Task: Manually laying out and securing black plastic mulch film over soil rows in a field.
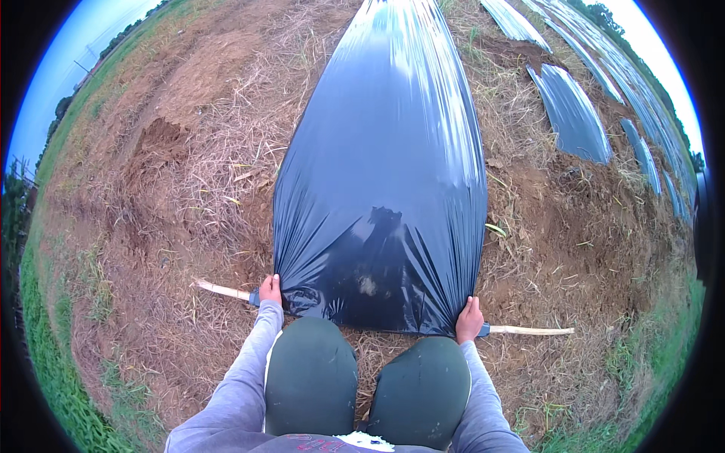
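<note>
A long sheet of shiny black plastic film (pixel 385 166) stretches away from my knees over the ground, creased toward its two near corners. My left hand (pixel 270 290) is closed on the near left corner, thumb up. At the near right corner my right hand (pixel 469 321) grips the film in the same way. Beyond my left hand a pale wooden stick (pixel 223 289) juts out from a dark grey end piece. Another length of pale stick (pixel 532 331) sticks out past my right hand. Whether both are one stick is hidden by the film and hands.
Brown soil with dry straw (pixel 219 181) lies on both sides. At the far right, more strips of plastic film (pixel 570 113) cover the ground in rows. Green grass (pixel 57 355) borders the left edge. My bent knees (pixel 311 374) are close behind the film's near edge.
</note>
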Motion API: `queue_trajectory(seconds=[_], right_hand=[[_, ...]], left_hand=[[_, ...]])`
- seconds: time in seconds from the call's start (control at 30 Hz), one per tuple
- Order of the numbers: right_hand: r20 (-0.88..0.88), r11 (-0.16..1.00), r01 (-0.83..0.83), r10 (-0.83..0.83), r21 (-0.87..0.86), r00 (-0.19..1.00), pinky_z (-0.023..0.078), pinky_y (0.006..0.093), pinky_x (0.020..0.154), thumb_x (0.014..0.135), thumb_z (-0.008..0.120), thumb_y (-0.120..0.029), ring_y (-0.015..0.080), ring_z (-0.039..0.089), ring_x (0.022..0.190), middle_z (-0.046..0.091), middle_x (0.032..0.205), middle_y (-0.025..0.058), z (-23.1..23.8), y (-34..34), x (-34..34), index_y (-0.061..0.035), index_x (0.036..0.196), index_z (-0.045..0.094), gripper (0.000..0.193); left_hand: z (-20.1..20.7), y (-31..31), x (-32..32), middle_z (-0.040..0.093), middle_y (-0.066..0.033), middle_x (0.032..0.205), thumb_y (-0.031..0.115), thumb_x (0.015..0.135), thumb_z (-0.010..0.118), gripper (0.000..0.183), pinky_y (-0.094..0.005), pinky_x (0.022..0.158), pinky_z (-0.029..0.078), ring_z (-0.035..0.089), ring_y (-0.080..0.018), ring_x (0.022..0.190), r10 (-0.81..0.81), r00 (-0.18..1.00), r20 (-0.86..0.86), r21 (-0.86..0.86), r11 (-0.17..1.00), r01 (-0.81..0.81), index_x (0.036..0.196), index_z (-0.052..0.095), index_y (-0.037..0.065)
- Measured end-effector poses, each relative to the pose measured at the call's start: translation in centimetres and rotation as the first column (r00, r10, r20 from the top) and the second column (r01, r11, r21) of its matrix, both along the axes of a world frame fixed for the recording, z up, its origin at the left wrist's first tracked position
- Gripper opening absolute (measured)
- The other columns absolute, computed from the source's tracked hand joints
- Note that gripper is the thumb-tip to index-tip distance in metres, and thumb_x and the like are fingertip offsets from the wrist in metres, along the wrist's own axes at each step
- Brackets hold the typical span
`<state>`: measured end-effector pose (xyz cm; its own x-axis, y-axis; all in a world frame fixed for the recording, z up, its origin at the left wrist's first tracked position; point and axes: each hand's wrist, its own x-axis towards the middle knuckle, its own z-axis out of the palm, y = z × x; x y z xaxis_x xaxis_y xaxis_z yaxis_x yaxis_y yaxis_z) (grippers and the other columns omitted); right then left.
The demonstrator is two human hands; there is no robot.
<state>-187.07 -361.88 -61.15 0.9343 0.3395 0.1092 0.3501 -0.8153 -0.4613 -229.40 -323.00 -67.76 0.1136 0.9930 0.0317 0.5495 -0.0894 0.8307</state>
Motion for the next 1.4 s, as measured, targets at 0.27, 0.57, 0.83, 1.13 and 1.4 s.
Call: queue_trajectory(seconds=[0.27,0.57,0.83,1.13,1.4], right_hand=[[-0.048,0.96,-0.046,0.062,0.276,0.997,0.033,0.0505,0.054,0.101,0.042,-0.027,0.0484,0.049,0.066,0.05,0.068,0.0266,1.3,-2.4,-0.7,-0.003,0.08,0.044,0.032],[0.017,0.946,-0.109,0.109,0.304,0.994,0.034,0.0484,0.053,0.101,0.043,-0.029,0.0462,0.044,0.059,0.045,0.064,0.0256,1.6,-4.4,-2.7,-0.0031,0.08,0.043,0.033],[-0.001,0.97,-0.057,0.059,0.234,0.998,0.035,0.0552,0.053,0.1,0.043,-0.035,0.0491,0.052,0.066,0.053,0.066,0.0259,2.4,-5.5,-4.5,-0.0058,0.083,0.046,0.034],[0.013,0.975,-0.058,0.056,0.214,0.998,0.035,0.0536,0.053,0.1,0.043,-0.03,0.0482,0.053,0.066,0.053,0.067,0.0261,3.0,-5.0,-4.8,-0.0052,0.082,0.047,0.031],[-0.111,0.978,0.061,-0.039,0.2,0.993,0.036,0.0521,0.052,0.1,0.045,-0.034,0.0484,0.052,0.065,0.053,0.066,0.0256,3.8,-8.0,-7.8,-0.0072,0.083,0.047,0.032]], left_hand=[[3.8,-2.1,-2.3,0.05,-0.0127,0.065,0.033,0.097,0.055,0.038,-0.0331,0.063,0.042,0.041,-0.0177,0.061,-0.101,0.992,-0.08,-0.006,0.995,0.101,0.079,0.052,0.0],[3.9,-3.0,-4.4,0.059,-0.0112,0.068,0.035,0.096,0.057,0.037,-0.0322,0.063,0.043,0.05,-0.0159,0.062,-0.124,0.986,-0.113,-0.071,0.991,0.116,0.084,0.058,0.0],[3.4,-3.7,-5.8,0.062,-0.0118,0.074,0.038,0.096,0.054,0.038,-0.0329,0.067,0.045,0.055,-0.0182,0.067,-0.183,0.967,-0.175,-0.096,0.981,0.168,0.089,0.06,0.001],[3.7,-4.2,-6.1,0.053,-0.015,0.066,0.04,0.096,0.052,0.04,-0.0367,0.061,0.042,0.047,-0.0249,0.059,-0.169,0.969,-0.181,-0.145,0.979,0.144,0.083,0.054,0.002],[2.6,-7.3,-9.7,0.05,-0.0078,0.064,0.039,0.097,0.051,0.039,-0.0335,0.06,0.041,0.041,-0.0152,0.062,-0.213,0.975,-0.062,-0.117,0.972,0.205,0.079,0.052,0.004]])
